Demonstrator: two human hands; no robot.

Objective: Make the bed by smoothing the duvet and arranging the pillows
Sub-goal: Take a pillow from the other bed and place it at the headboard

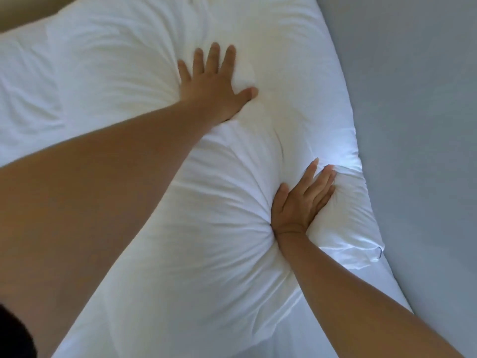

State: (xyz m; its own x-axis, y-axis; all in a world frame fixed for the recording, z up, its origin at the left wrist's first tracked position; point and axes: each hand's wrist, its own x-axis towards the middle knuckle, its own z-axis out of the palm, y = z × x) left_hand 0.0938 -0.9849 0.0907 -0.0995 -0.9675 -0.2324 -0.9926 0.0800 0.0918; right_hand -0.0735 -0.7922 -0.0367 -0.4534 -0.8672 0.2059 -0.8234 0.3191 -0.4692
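Left hand [215,85] flat, fingers splayed, pressing into white pillow [201,202], gripping nothing; right hand [302,202] open too, palm sunk in a dent nearer the pillow's right end, grey wall [418,99] beyond

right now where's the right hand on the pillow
In the head view the right hand presses flat into the lower right part of the white pillow, near its edge by the grey wall, below and right of the left hand.
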